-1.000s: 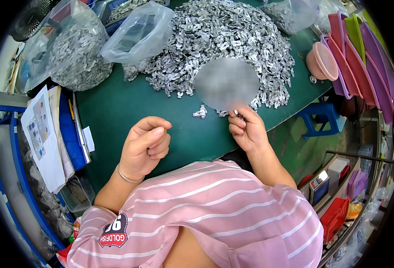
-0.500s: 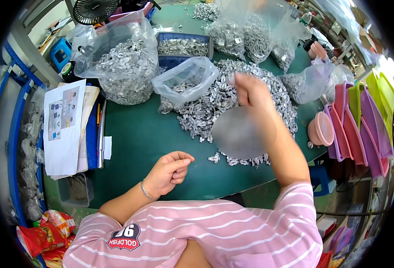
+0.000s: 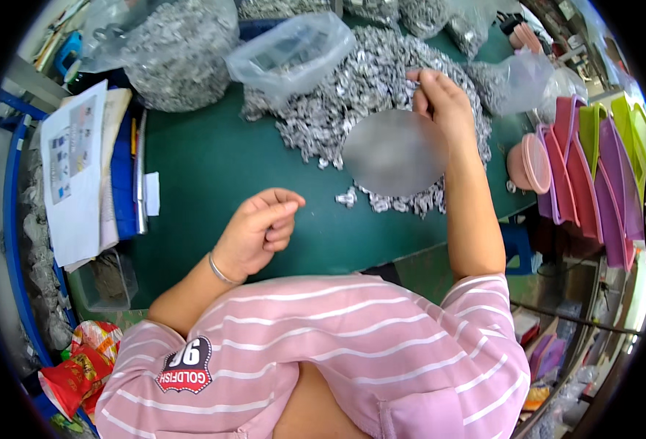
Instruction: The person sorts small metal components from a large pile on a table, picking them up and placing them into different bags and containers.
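On the green table (image 3: pixel 213 157), a pile of small silvery metal pieces (image 3: pixel 370 80) was spread across the middle and toward the right. Part of its near side was hidden by a blurred grey oval (image 3: pixel 396 154). Just beside the pile's near left end, a loose metal piece (image 3: pixel 347 197) was seen. Over the pile's right part, the right hand (image 3: pixel 443 102) was held with fingers bent and tips directed left; whether anything was pinched could not be told. The left hand (image 3: pixel 260 223) was held well apart from the pile, fingers curled in and thumb pressed to the forefinger.

Between the left hand and the pile, a broad stretch of green surface was seen, continued leftward to the papers (image 3: pixel 77 175) and blue folder (image 3: pixel 124 175). On the right, room was limited to a narrow strip by the slanting table edge, crossed by the right forearm. The near edge was closely bordered by the striped shirt (image 3: pixel 323 336).

The pile's far left was overlapped by an open clear bag (image 3: pixel 290 58). Beyond the right side, a pink tub (image 3: pixel 531 162) and coloured trays (image 3: pixel 575 168) were set close together.
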A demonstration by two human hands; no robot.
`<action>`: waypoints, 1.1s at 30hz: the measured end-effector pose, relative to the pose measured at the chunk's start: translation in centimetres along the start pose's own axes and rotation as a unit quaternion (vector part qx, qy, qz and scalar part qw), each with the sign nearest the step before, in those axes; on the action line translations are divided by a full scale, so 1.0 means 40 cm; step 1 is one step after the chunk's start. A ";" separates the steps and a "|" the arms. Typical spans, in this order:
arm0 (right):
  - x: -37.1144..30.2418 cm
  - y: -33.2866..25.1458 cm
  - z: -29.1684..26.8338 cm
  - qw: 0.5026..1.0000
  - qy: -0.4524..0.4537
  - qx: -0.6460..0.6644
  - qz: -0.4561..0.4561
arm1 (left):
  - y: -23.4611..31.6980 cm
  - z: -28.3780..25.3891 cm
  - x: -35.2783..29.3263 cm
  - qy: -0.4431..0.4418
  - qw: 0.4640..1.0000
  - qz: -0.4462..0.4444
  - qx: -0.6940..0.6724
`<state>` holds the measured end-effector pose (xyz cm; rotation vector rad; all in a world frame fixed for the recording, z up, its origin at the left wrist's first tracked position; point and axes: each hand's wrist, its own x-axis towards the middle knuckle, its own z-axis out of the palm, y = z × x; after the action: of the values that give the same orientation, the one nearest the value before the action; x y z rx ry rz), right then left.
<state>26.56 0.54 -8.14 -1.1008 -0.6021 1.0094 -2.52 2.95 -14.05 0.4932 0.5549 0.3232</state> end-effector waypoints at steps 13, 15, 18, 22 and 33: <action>-0.218 0.242 -0.072 0.753 0.108 -0.625 -0.174 | 0.004 0.012 0.023 -0.008 0.999 -0.037 0.030; -0.219 0.246 -0.068 0.799 0.101 -0.564 -0.183 | 0.005 0.010 0.020 -0.014 0.999 -0.033 0.027; -0.238 0.227 -0.057 0.853 0.080 -0.483 -0.183 | 0.005 0.004 0.019 -0.001 0.999 -0.028 0.025; -0.255 0.215 -0.034 0.874 0.049 -0.404 -0.265 | 0.004 0.006 0.022 0.001 0.999 -0.032 0.022; -0.273 0.206 -0.027 0.945 0.039 0.252 0.205 | 0.006 0.011 0.020 0.007 0.999 -0.038 0.030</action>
<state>19.59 -8.79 -15.40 -0.8117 -0.0294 1.3774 -1.65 3.31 -13.93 0.5272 0.5960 0.2382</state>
